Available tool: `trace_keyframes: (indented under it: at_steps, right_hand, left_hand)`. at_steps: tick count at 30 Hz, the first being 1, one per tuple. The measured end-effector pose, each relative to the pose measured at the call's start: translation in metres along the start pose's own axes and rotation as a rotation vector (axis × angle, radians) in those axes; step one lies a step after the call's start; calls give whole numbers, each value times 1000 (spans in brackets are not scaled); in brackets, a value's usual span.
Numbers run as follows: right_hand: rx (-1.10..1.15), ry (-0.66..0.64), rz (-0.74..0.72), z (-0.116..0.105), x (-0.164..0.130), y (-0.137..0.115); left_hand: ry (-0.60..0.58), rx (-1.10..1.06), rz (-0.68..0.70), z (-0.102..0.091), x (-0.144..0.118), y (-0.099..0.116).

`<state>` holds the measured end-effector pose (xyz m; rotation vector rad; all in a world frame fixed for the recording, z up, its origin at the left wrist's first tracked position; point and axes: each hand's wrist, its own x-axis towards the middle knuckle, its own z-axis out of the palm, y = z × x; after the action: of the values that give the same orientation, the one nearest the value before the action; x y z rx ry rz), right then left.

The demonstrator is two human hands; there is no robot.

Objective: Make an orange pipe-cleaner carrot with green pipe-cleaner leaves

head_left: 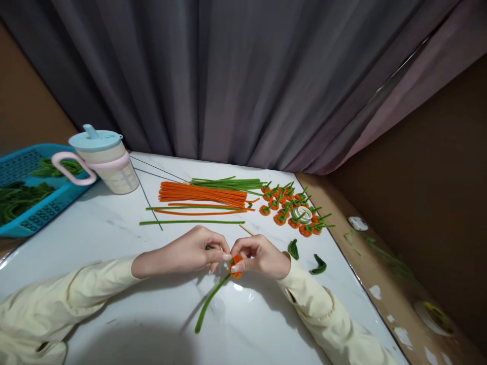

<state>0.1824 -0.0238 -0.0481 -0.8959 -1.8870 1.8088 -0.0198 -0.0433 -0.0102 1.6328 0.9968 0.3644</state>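
Fingers of the left hand (186,251) and the right hand (262,257) meet at the lower centre of the frame, nearly tip to tip. On the right hand, thumb and index finger are closed on a small orange piece (236,259), just right of the frame's middle line. Left thumb and index finger are drawn together beside it, pinching a bit of green at its edge; the other left fingers curl under, and a little green shows between them too. From the orange piece a fuzzy green stem (210,304) slants down to the lower left, its end free above the white table (152,314).

Above the hands, at the centre of the frame, lies a bundle of orange stems (201,193), with a bundle of green stems (228,183) just behind it. A single green stem (190,222) lies alone nearer the hands, and a thin wooden stick (247,230) pokes out behind the right hand. Right of centre stands a cluster of orange pieces with green stalks (280,218), a white ring (304,214) among them. Two dark green curled pieces (293,249) lie below that. At the left side of the frame are a lidded cup (110,165) with a pink handle and a blue basket (36,218) holding greenery (25,200).
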Motion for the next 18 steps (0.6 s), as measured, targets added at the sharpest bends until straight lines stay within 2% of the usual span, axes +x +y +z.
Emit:
trace_keyframes:
  at_steps: [4, 9, 11, 15, 18]
  right_hand:
    - [38, -7, -27, 2, -1, -3]
    - [120, 26, -86, 0, -3, -2]
    - [156, 36, -121, -1, -4, -1]
    - [202, 36, -160, -2, -5, -3]
    - [245, 12, -153, -3, -6, -6]
  left_hand:
    - [-42, -59, -31, -1, -3, 1]
    - [-168, -303, -38, 4, 6, -10]
    - [-172, -372, -32, 8, 10, -15]
    - [-92, -395, 34, 13, 10, -17]
    - [-141, -520, -11, 13, 7, -13]
